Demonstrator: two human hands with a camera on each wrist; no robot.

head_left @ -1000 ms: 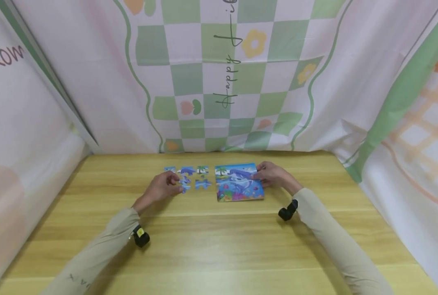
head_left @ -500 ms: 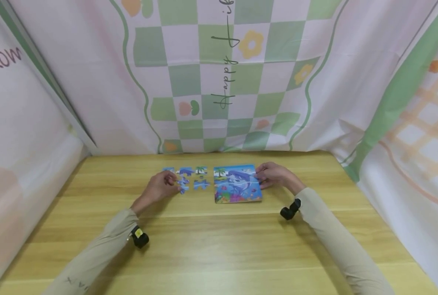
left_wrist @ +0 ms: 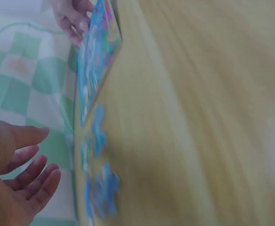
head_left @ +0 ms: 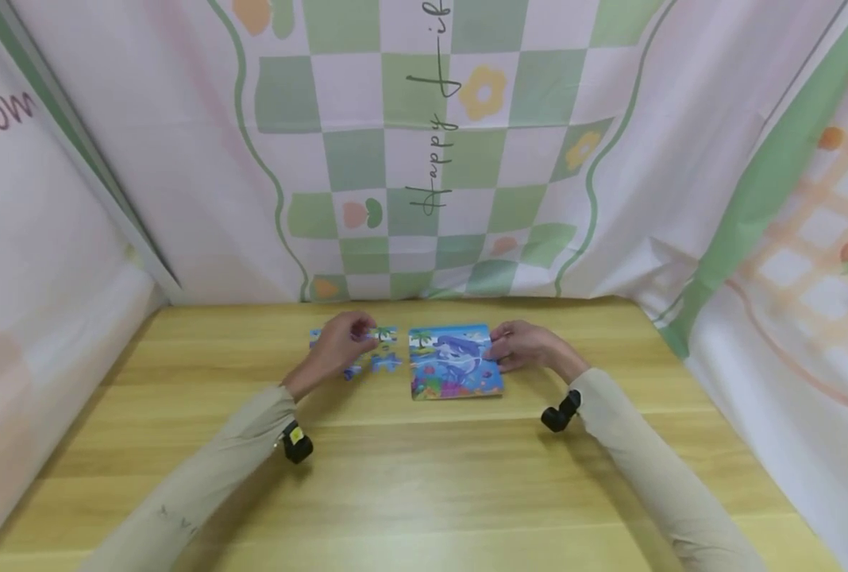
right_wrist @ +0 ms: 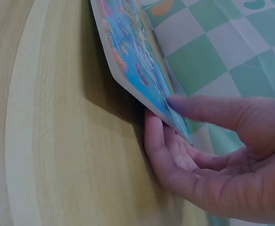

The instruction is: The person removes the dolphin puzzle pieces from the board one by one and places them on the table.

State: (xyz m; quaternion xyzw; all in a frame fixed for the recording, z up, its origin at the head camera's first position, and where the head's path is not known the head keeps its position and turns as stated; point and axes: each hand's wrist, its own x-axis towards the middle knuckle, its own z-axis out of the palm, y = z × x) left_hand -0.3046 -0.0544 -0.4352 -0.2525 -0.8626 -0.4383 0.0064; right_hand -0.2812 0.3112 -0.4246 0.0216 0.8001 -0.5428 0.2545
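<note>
In the head view, my right hand [head_left: 530,346] grips the right edge of a dolphin picture puzzle board [head_left: 454,367]. The right wrist view has its thumb on the board's face [right_wrist: 135,56] and fingers [right_wrist: 158,146] curled beneath, with that edge tilted off the table. My left hand [head_left: 336,340] hovers above several loose jigsaw pieces to the board's left and hides some of them. Its fingers [left_wrist: 45,190] are relaxed and apart from the thumb, holding nothing. A blue piece [head_left: 386,363] and a palm-tree piece [head_left: 383,334] lie between that hand and the board.
A light wooden table [head_left: 424,477] carries everything. Behind it hangs a green-and-white checked curtain [head_left: 417,159], with more cloth at both sides. Each wrist wears a small black camera, the left one [head_left: 298,443] and the right one [head_left: 561,411].
My left hand has left the lower left pieces and moved right and farther back, over the upper row. The right hand stays at the board's edge, its thumb shifting slightly.
</note>
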